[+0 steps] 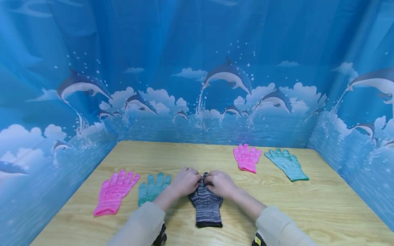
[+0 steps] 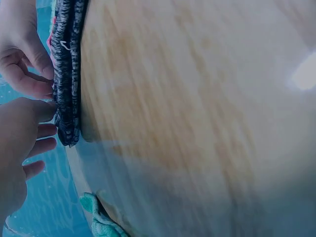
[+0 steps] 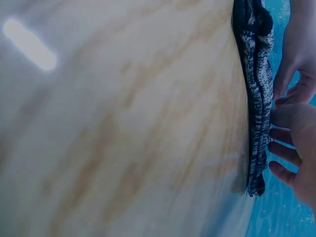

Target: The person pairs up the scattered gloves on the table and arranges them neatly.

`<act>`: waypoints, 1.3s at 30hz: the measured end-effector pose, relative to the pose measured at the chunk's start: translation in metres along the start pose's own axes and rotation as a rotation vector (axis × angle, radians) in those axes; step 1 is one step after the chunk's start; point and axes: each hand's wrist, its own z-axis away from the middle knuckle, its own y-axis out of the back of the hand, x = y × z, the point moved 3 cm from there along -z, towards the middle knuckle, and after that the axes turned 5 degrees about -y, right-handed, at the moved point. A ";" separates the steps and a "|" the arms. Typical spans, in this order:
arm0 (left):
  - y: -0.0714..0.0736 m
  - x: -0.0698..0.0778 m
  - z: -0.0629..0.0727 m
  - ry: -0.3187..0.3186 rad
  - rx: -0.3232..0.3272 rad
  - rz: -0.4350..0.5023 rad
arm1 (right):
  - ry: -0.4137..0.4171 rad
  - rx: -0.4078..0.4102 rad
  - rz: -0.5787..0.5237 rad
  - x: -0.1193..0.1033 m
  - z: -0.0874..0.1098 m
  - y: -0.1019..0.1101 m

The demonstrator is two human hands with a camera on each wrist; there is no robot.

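A grey-and-black knit glove (image 1: 208, 208) lies on the table, its black cuff toward me and its fingers pointing away. The wrist views show it edge-on, in what look like two layers (image 2: 67, 74). My left hand (image 1: 187, 181) touches the left side of the glove's finger end, with the thumb against it and the other fingers loosely spread (image 2: 45, 144). From the other side my right hand (image 1: 221, 183) rests at the glove's fingers, its own fingers (image 3: 282, 153) slightly bent and apart. Both hands cover part of the glove's finger end.
To the left lie a pink glove (image 1: 112, 196) and a teal glove (image 1: 150, 191), the teal one partly behind my left forearm. Another pink glove (image 1: 247, 158) and teal glove (image 1: 287, 165) lie at the back right. A blue dolphin-print curtain (image 1: 197, 130) surrounds the wooden table (image 1: 323, 205).
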 end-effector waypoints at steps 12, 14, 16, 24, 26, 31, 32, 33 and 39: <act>-0.008 -0.004 -0.006 0.040 -0.080 0.120 | 0.104 -0.067 0.027 0.002 0.005 -0.001; -0.010 -0.003 -0.006 0.018 -0.076 0.109 | 0.117 -0.068 0.029 0.002 0.006 -0.002; -0.010 -0.002 -0.006 0.000 -0.067 0.097 | 0.128 -0.068 0.033 0.002 0.006 -0.003; -0.009 -0.002 -0.009 -0.003 -0.067 0.078 | 0.147 -0.079 0.046 0.003 0.005 -0.003; -0.009 -0.003 -0.009 -0.011 -0.066 0.075 | 0.150 -0.086 0.047 0.002 0.004 -0.003; -0.007 -0.005 -0.008 -0.042 -0.021 0.075 | 0.153 -0.093 0.042 0.001 0.004 -0.004; -0.006 -0.006 -0.008 -0.045 -0.006 0.074 | 0.150 -0.093 0.039 0.002 0.004 -0.004; -0.005 -0.007 -0.008 -0.049 0.008 0.071 | 0.146 -0.093 0.036 0.002 0.004 -0.004; -0.004 -0.009 -0.005 -0.074 0.023 0.037 | 0.146 -0.100 0.034 0.001 0.003 -0.004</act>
